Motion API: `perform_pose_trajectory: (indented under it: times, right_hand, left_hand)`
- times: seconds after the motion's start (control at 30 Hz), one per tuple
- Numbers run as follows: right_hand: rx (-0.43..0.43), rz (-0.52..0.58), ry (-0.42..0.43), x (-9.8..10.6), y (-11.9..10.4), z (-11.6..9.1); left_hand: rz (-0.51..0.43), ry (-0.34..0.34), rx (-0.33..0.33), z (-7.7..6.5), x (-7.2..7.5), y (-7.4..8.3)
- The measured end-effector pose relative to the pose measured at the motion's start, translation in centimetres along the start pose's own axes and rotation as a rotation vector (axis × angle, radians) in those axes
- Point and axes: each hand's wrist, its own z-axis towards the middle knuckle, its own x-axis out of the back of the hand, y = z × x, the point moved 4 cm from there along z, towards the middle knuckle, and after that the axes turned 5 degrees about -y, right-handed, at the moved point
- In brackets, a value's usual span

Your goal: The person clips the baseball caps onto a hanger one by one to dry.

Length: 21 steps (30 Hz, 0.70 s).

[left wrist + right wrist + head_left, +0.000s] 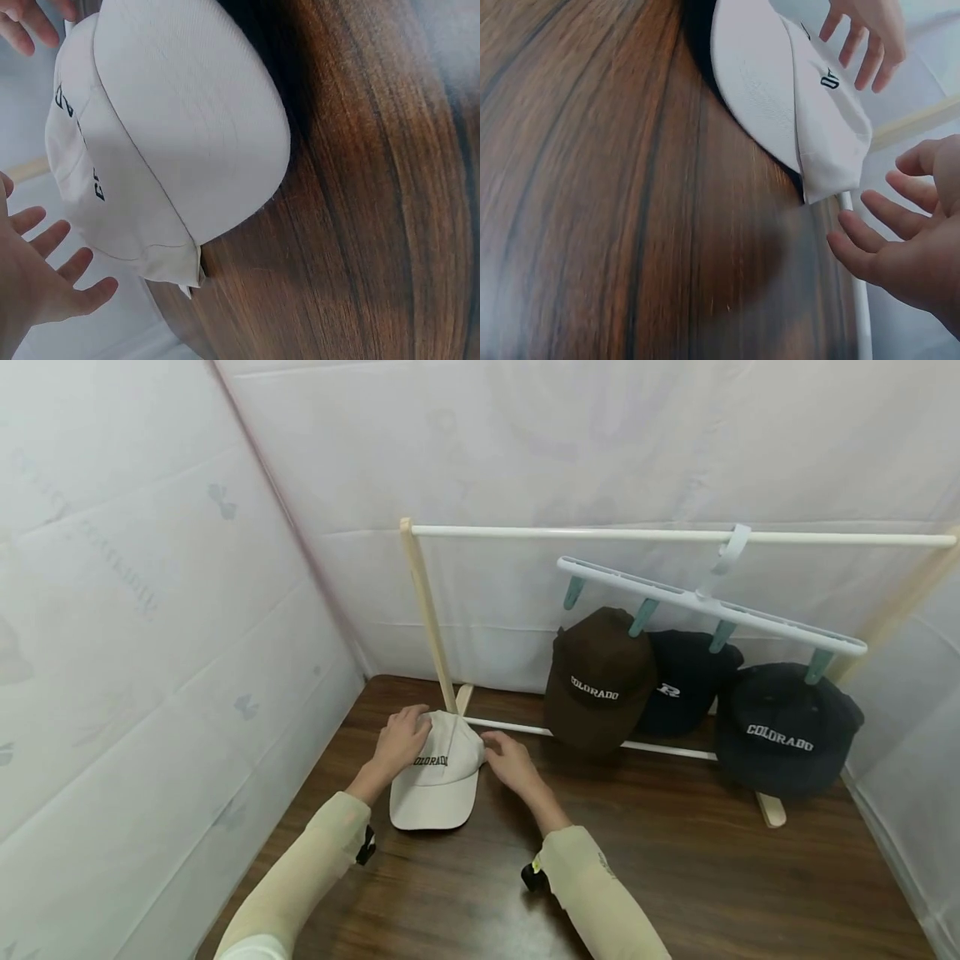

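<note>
A cream cap with dark COLORADO lettering lies on the brown wooden table, its brim toward me. My left hand is at the left side of the crown, overlapping it in the head view. In the left wrist view that hand's fingers are spread and lightly bent beside the crown. At the crown's right side is my right hand. Its fingers are loosely bent, with a gap between them and the cap in the right wrist view. Nothing is gripped by either hand.
Behind the cap stands a rack with a white top rail and wooden posts. From the rail hangs a tilted white clip hanger. Its teal clips hold a brown cap, a navy cap and a black cap. The leftmost clip holds nothing.
</note>
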Motion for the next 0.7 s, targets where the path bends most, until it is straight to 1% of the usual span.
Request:
perform_pose_trajectory:
  times: [0.13, 0.2, 0.33, 0.43, 0.6, 0.7]
  right_hand:
    - [-0.028, 0.043, 0.014, -0.2, -0.1, 0.3]
    - [-0.021, 0.05, 0.016, -0.3, -0.3, 0.5]
    - [-0.013, 0.047, 0.026, -0.5, -0.6, 1.1]
    - [-0.03, 0.047, 0.028, -0.6, -0.5, 1.5]
    - [-0.062, 0.033, 0.022, -1.0, -0.1, 2.3]
    - [-0.065, 0.038, 0.021, -1.1, 0.0, 2.6]
  left_hand:
    - [-0.009, -0.009, 0.009, 0.6, -0.1, -0.4]
    - [-0.012, -0.008, 0.018, 1.0, -0.1, -0.8]
    - [-0.035, -0.015, 0.049, 1.7, -0.1, -1.4]
    - [-0.044, -0.031, 0.069, 2.2, -0.3, -2.0]
    - [-0.048, -0.058, 0.08, 2.5, -0.7, -2.8]
    - [-0.058, -0.081, 0.083, 2.5, -0.9, -3.1]
